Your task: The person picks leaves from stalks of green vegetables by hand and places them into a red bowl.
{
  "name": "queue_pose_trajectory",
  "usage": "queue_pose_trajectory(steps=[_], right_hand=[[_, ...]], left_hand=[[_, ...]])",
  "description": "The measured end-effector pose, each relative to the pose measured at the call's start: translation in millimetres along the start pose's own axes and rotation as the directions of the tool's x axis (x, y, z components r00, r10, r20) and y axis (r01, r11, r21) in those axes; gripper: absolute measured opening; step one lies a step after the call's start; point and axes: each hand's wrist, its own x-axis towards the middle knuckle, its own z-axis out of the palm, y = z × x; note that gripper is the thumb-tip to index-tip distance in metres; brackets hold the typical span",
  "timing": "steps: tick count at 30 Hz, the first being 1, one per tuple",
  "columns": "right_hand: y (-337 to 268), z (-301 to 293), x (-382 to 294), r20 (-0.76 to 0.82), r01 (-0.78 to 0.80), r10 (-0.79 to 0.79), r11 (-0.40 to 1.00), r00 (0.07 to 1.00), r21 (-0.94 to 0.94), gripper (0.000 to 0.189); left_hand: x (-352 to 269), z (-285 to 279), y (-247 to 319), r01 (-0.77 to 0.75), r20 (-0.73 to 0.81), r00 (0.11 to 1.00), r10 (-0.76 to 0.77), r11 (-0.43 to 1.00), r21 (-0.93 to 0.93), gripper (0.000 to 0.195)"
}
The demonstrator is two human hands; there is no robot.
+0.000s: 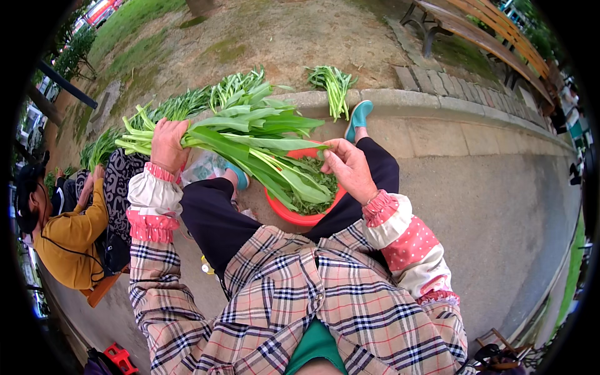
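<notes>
My left hand (169, 144) grips a bunch of long-leaved green vegetables (253, 124) by the pale stems, which stick out past my fist on the left. The leaves fan out to the right. My right hand (349, 168) pinches the tip of one long leaf between thumb and fingers. Under the leaves stands a red plastic basin (307, 220) between my knees. Loose green leaves (323, 194) lie in it, and the bunch hides part of them.
More bunches of greens (183, 105) lie along the stone curb (424, 102) at front left; one bunch (333, 89) lies ahead. A plastic bag (204, 168) rests by my left foot. At left sits a person (70, 239) holding greens. A wooden bench (468, 28) stands back right.
</notes>
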Motion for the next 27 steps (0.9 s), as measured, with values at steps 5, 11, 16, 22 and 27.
queue_pose_trajectory(steps=[5, 11, 16, 22, 27], right_hand=[[-4.9, -1.4, -3.9, 0.027, 0.012, -0.010, 0.997, 1.000, -0.080, 0.019], [-2.0, -2.2, -5.1, 0.035, 0.021, -0.015, 0.987, 0.999, -0.162, 0.019], [14.6, -10.1, -8.0, -0.003, -0.058, 0.058, 0.986, 0.998, -0.159, 0.019], [34.7, -20.5, -4.8, -0.078, -0.126, 0.120, 0.989, 0.990, -0.075, 0.020], [50.7, -8.4, -5.6, 0.045, -0.194, 0.200, 0.975, 0.979, -0.109, 0.019]], left_hand=[[-0.1, 1.1, -2.7, -0.008, -0.001, 1.000, 0.008, 1.000, 0.012, 0.049], [-8.8, 5.3, -11.2, -0.024, -0.005, 1.000, 0.025, 0.998, 0.060, 0.051], [-13.7, 1.6, -22.4, -0.023, 0.027, 0.999, 0.019, 0.987, 0.161, 0.050], [-38.4, -5.3, -51.6, 0.153, 0.013, 0.987, -0.161, 0.957, 0.245, 0.045], [-40.7, -11.5, -53.4, 0.292, -0.094, 0.951, -0.294, 0.956, -0.037, 0.033]])
